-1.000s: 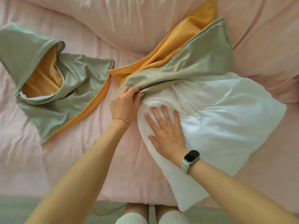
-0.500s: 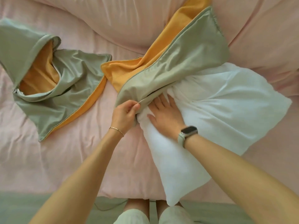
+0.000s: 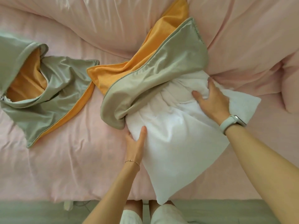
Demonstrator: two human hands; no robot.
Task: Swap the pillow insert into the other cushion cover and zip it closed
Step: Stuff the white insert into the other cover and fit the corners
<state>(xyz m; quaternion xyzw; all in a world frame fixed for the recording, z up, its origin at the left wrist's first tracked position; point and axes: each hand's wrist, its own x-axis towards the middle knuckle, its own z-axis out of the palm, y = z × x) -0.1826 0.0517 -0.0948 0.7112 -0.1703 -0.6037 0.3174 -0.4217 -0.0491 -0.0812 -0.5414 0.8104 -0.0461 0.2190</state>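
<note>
A white pillow insert point(image 3: 176, 139) lies on the pink bed, its far end tucked inside a green-and-orange cushion cover point(image 3: 160, 73). My left hand point(image 3: 135, 143) holds the insert's left edge just below the cover's mouth, thumb on top and fingers hidden beneath. My right hand point(image 3: 210, 99) grips bunched insert fabric at the right side, close to the cover's opening. A second green-and-orange cover point(image 3: 48, 92) lies empty and crumpled at the left, its mouth gaping toward the left edge.
Pink bedding point(image 3: 64, 159) covers the whole bed, with a puffy pink duvet point(image 3: 105, 21) heaped at the back and a pink pillow point(image 3: 291, 86) at the right. The bed's front edge and grey-green floor point(image 3: 32, 212) run along the bottom by my legs.
My left hand let go of the cover's edge and dropped to the insert's left side. My right hand slid from the middle to the insert's right side and gripped it.
</note>
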